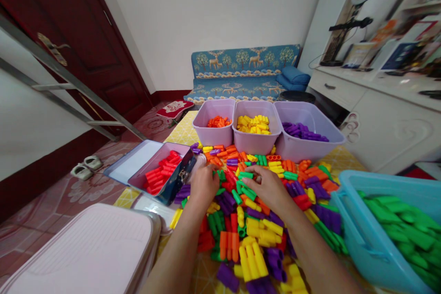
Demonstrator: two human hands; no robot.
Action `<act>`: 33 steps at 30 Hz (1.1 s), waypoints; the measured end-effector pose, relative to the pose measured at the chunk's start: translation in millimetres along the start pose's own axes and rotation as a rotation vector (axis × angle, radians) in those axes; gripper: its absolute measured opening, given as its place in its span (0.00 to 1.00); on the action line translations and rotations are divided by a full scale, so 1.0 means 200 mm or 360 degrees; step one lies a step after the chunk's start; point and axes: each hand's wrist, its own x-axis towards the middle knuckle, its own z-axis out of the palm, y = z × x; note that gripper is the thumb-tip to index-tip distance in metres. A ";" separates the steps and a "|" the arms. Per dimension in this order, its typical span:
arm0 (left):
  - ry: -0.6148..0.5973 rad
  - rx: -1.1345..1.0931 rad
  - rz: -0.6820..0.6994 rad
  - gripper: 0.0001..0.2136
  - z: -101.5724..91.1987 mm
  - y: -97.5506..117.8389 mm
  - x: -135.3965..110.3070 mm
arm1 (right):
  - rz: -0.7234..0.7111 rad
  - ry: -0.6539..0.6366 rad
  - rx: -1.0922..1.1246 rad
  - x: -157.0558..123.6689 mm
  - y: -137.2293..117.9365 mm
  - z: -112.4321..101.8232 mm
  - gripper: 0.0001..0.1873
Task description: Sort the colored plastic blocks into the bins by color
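A mixed pile of plastic tube-shaped pieces in red, orange, yellow, green and purple covers the table in front of me. My left hand [204, 185] is at the pile's left side, its fingers curled against a green piece [221, 176]. Across from it, my right hand [268, 186] pinches a green tube piece [245, 175] between thumb and fingers. More green pieces [248, 193] lie just under the right fingertips. Closer to me are joined yellow tubes [253, 261] and joined orange tubes [229, 245].
Three lilac bins hold orange [219, 122], yellow [254, 125] and purple pieces [305, 132] at the back. A metal-look box [186, 172] with red pieces stands left, a blue tub [358, 234] of green pieces right. A pale pink lid [89, 248] lies front left.
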 end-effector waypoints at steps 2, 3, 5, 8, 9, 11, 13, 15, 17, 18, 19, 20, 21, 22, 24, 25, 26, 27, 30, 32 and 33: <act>-0.0048 -0.0413 0.0092 0.12 0.01 0.01 0.01 | -0.0007 -0.0008 0.0009 0.00 0.00 0.00 0.15; -0.0096 -0.0652 0.0133 0.11 0.02 0.02 0.01 | -0.0012 -0.0009 0.0014 0.00 0.01 0.00 0.15; -0.0241 -0.1111 0.0182 0.10 0.03 0.04 0.01 | -0.0015 -0.0009 0.0015 0.01 0.01 0.01 0.15; -0.0353 -0.1431 0.0271 0.12 0.04 0.06 0.00 | -0.0010 -0.0026 -0.0002 0.01 0.02 0.01 0.16; -0.0287 -0.1391 0.0315 0.12 0.04 0.06 0.00 | -0.0003 -0.0032 -0.0006 0.01 0.02 0.01 0.16; -0.0050 -0.1156 0.0416 0.11 0.04 0.06 -0.01 | 0.0009 -0.0046 0.0001 0.01 0.02 0.01 0.17; 0.0054 -0.0907 0.0480 0.13 0.05 0.06 -0.01 | 0.0023 -0.0059 0.0015 0.01 0.02 0.01 0.17; -0.0064 -0.0793 0.0507 0.16 0.06 0.06 -0.02 | 0.0026 -0.0064 0.0007 0.01 0.02 0.00 0.17; -0.0187 -0.0775 0.0509 0.16 0.09 0.06 -0.02 | 0.0020 -0.0057 -0.0014 0.00 0.01 0.00 0.17; -0.0203 -0.0784 0.0506 0.15 0.11 0.07 -0.02 | 0.0017 -0.0055 -0.0016 0.00 0.00 -0.01 0.17; -0.0199 -0.0804 0.0498 0.15 0.12 0.07 -0.02 | 0.0016 -0.0053 -0.0008 0.00 0.00 -0.01 0.17; -0.0191 -0.0841 0.0485 0.15 0.13 0.07 -0.02 | 0.0018 -0.0055 0.0008 0.00 0.00 -0.01 0.18; -0.0187 -0.0894 0.0470 0.16 0.14 0.07 -0.02 | 0.0022 -0.0058 0.0029 0.01 -0.01 0.00 0.18; -0.0186 -0.0951 0.0458 0.16 0.14 0.07 -0.02 | 0.0028 -0.0057 0.0049 0.01 -0.01 0.00 0.19; -0.0186 -0.1037 0.0449 0.16 0.15 0.08 -0.02 | 0.0030 -0.0040 0.0087 0.01 0.00 0.00 0.19; -0.0182 -0.1060 0.0443 0.16 0.14 0.08 -0.02 | 0.0028 -0.0030 0.0113 0.01 0.00 0.01 0.19; -0.0170 -0.1076 0.0429 0.16 0.14 0.08 -0.02 | 0.0030 -0.0020 0.0149 0.02 0.00 0.01 0.19; -0.0154 -0.1088 0.0407 0.15 0.14 0.09 -0.02 | 0.0033 -0.0010 0.0193 0.02 0.01 0.01 0.18; -0.0120 -0.1121 0.0356 0.14 0.13 0.09 -0.03 | 0.0044 -0.0001 0.0326 0.02 0.01 0.02 0.18; -0.0120 -0.1132 0.0359 0.14 0.13 0.09 -0.03 | 0.0032 0.0015 0.0392 0.02 0.02 0.02 0.17; -0.0120 -0.1132 0.0360 0.14 0.13 0.09 -0.03 | 0.0029 0.0054 0.0438 0.02 0.02 0.01 0.16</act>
